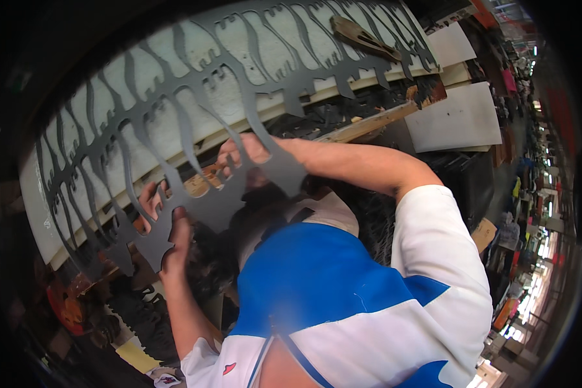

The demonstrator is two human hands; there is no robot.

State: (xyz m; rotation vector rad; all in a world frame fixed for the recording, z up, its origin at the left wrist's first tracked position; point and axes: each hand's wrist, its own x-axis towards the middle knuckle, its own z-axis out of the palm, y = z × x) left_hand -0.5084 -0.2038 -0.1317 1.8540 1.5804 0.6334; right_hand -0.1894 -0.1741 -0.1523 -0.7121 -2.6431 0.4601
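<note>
A dark grey cut-out sheet (220, 205), full of long curved openings with only thin strips left between them, hangs from a pale board (168, 45) over its near edge. My left hand (168, 223) is closed on the sheet's near left edge, with the thumb on the near side and fingers showing through an opening. My right hand (244, 150) grips the sheet farther right; its fingers curl by the strips, and part of the hand is hidden behind the material. On the sheet's far right part lies a narrow, worn brown tool (362, 37), its exact kind unclear.
A wooden strip (368, 123) runs along the board's near side, with dark scraps (330, 116) beside it. Pale flat sheets (456, 119) are stacked at the right. Dark cut pieces (142, 317) lie low at the left, near a red-orange object (64, 309).
</note>
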